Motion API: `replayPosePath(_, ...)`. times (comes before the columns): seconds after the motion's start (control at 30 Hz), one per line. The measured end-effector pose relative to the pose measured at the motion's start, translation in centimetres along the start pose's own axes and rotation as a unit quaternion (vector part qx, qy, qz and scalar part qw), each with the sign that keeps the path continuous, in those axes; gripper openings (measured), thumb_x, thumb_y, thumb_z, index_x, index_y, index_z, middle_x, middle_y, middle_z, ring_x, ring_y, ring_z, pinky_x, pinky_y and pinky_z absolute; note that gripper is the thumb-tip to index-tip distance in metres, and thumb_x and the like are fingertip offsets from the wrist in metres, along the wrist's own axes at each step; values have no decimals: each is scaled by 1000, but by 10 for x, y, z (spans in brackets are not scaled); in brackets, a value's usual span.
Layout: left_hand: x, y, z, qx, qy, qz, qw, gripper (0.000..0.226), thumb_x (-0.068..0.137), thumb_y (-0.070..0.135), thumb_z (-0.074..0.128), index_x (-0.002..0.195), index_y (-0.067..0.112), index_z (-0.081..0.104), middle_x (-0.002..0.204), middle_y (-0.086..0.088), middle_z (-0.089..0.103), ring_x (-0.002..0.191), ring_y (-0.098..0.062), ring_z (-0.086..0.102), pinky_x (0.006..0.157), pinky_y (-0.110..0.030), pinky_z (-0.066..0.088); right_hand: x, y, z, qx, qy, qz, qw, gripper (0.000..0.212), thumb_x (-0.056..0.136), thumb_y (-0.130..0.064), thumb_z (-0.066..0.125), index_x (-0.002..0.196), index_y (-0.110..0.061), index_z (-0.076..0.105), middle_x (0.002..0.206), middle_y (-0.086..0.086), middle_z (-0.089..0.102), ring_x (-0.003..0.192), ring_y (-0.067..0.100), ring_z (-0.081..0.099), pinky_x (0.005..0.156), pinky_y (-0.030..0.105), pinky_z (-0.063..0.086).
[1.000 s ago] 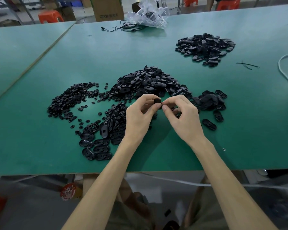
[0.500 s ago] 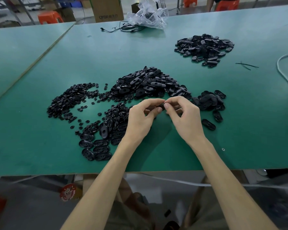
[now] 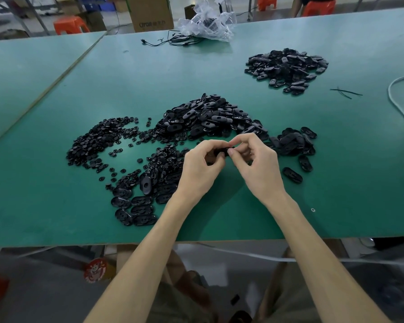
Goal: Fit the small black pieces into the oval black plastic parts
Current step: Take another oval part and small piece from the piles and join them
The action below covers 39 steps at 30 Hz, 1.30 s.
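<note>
Two bare arms reach up from the bottom, over the near edge of the green table [image 3: 56, 206]. The left hand [image 3: 197, 169] and the right hand [image 3: 259, 169] meet just above the table, in the middle. Both hands have curled fingers. Together they pinch one oval part [image 3: 221, 151], the left hand at its left end and the right hand at its right end. The fingers hide most of the part, so I cannot tell if a small piece sits in it. Just left of the left hand, near the table edge, some flat ovals [image 3: 135, 207] lie side by side in short rows. Right of the right hand, one loose oval [image 3: 292, 174] lies alone. A bit farther, on the left, is a spread-out heap of small black pieces [image 3: 96, 141]. Behind the hands is the big pile of ovals [image 3: 208, 120], and a small pile [image 3: 292, 142] lies just right of it. Far back on the right is another pile [image 3: 287, 66], well apart from the rest. A white cord [image 3: 389, 92] curves at the right edge. At the far end lie a crumpled clear bag [image 3: 208, 22] and a black wire [image 3: 173, 40]. Past the table stand a brown box [image 3: 149, 12] and an orange stool [image 3: 68, 24].
</note>
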<state>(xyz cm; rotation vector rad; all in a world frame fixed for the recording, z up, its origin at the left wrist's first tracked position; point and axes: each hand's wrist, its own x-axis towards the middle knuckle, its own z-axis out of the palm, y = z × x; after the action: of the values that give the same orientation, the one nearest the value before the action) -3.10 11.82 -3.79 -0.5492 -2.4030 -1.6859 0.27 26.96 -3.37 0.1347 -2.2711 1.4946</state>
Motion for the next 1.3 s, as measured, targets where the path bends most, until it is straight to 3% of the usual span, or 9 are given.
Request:
replayPosePath(0.13,0,-1,0,13,-5,-4,1000,27,93,-3,64,110,16,74,102,4,74,87,-6,67,80,-17,51,0,0,2,-4,-13,-5,1000,15,98,-10,69,105,-22,65,81,-5,70,78,17,68,79,37,58)
replayPosePath(0.33,2,0,-3,-24,-9,-15,1000,24,95,-5,66,111,11,76,104,-3,77,94,-17,73,87,-33,59,1,1,1,-27,7,-29,999,16,98,-6,68,101,-21,65,88,-7,68,81,12,66,75,21,52)
replayPosePath(0.43,2,1,-4,-35,-4,-20,999,24,95,-4,68,111,10,77,101,-3,78,88,-16,74,82,-31,59,1,0,1,-42,8,-52,998,17,98,-1,65,101,-18,70,97,-8,68,85,8,65,74,12,47)
replayPosePath(0.6,0,1,-4,-44,-1,-19,999,26,93,-8,67,108,11,78,100,-5,77,84,-19,72,77,-33,59,0,2,1,-69,1,-75,995,23,96,4,64,96,-15,76,96,0,65,79,15,62,71,27,51)
replayPosePath(0.8,0,5,-2,-18,31,18,999,24,96,7,72,119,15,75,111,5,76,100,-14,72,90,-36,60,0,-2,0,-72,58,-82,992,23,98,2,62,107,-14,76,103,-1,64,84,10,63,74,24,52)
replayPosePath(0.93,0,4,-2,72,66,33,995,28,102,4,61,125,15,71,120,6,71,104,-4,66,97,-24,54,5,2,-7,-40,231,22,972,36,100,-1,57,134,-9,63,118,2,49,90,-5,57,78,13,50)
replayPosePath(1.0,-1,3,-3,111,78,23,990,31,103,-1,56,127,13,71,122,4,69,107,-2,64,100,-22,51,9,5,-12,-2,290,100,952,47,100,-2,55,146,-7,49,129,5,40,99,-2,56,81,10,48)
replayPosePath(1.17,-1,3,2,234,23,37,971,36,105,6,54,139,13,65,138,0,65,131,-16,56,117,-37,40,10,10,-15,14,303,186,934,65,97,4,55,157,-4,30,142,8,27,122,15,51,76,4,46)
replayPosePath(1.3,-2,3,10,334,-77,97,934,42,110,14,44,152,17,51,158,4,49,151,-11,36,128,-33,16,10,12,-16,9,294,196,935,67,97,7,53,158,-5,28,147,10,24,125,16,51,78,6,47)
